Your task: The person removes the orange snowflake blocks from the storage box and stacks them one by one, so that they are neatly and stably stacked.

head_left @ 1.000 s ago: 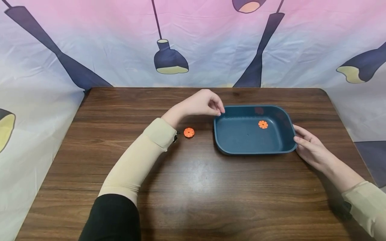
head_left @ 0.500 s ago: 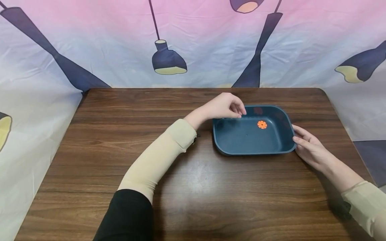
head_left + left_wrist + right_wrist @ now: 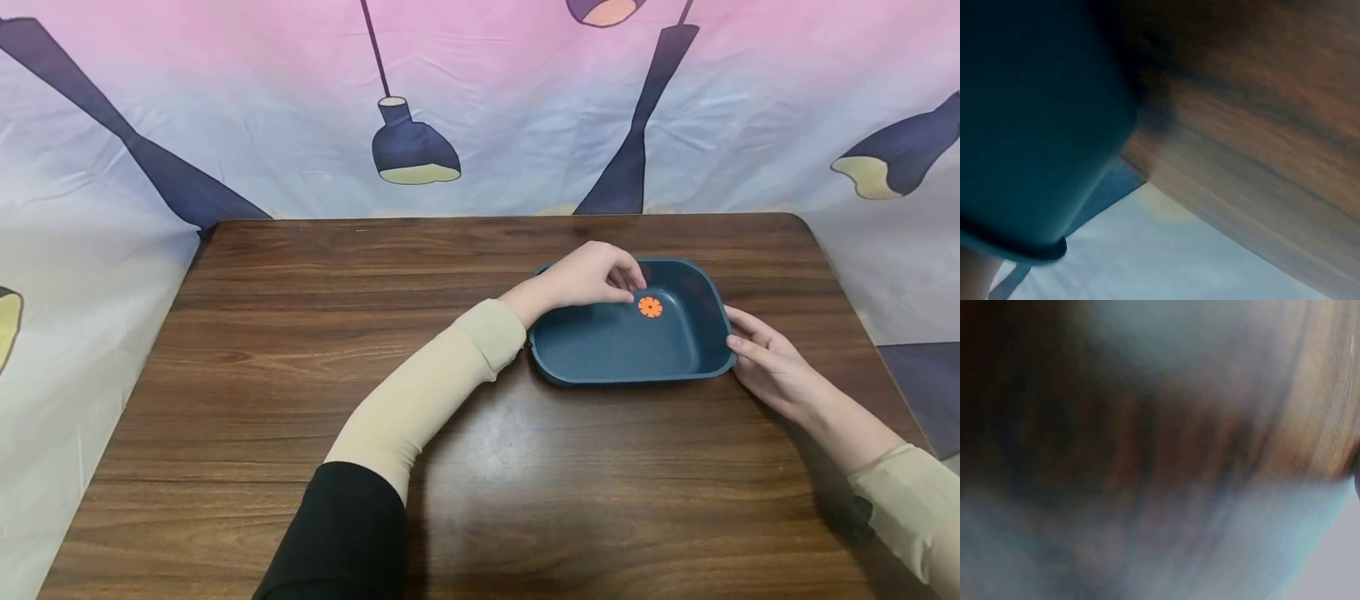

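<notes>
A dark blue rectangular box (image 3: 600, 354) with a low wall stands on the table. On its inner floor lies a small orange notched disc (image 3: 650, 307). My left hand (image 3: 588, 273) hovers over the box's far side, its fingers loosely bent and pointing down close beside the disc. Nothing shows between thumb and fingertips. At the box's right end, my right hand (image 3: 776, 367) holds the wall, with the thumb at the rim and the fingers along the outside. The left wrist view shows the box's outer wall (image 3: 1035, 125) up close; the right wrist view is blurred.
The brown wooden table (image 3: 262, 375) reaches back to a hanging cloth (image 3: 300, 108) printed with lamps. My left sleeve (image 3: 450, 375) crosses the table and the box's left rim, hiding the spot beneath it.
My left hand has moved right, from the box's left rim to over its inside. A second orange disc, seen on the table before, is hidden behind the sleeve. The right hand stays put.
</notes>
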Tool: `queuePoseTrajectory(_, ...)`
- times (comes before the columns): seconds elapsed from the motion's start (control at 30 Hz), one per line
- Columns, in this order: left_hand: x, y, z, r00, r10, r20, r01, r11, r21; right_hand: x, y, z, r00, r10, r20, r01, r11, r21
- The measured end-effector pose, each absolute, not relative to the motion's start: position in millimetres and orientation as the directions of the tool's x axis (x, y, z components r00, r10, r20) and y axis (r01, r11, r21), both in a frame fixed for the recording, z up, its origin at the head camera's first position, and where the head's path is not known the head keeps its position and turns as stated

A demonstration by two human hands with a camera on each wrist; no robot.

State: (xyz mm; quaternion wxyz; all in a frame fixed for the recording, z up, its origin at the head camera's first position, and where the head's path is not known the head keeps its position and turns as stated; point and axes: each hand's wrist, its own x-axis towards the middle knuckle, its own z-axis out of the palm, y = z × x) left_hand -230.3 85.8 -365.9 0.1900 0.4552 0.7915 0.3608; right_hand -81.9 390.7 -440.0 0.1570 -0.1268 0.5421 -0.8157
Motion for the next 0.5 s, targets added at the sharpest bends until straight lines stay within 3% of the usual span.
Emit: queuePoseTrajectory(0.5,-229,108,-366,-0.479,0.876,-0.061,0.632,0.391,0.669,-84,392,-440,-0.921,-0.388,0.036,0.105,-0.337,-0.936)
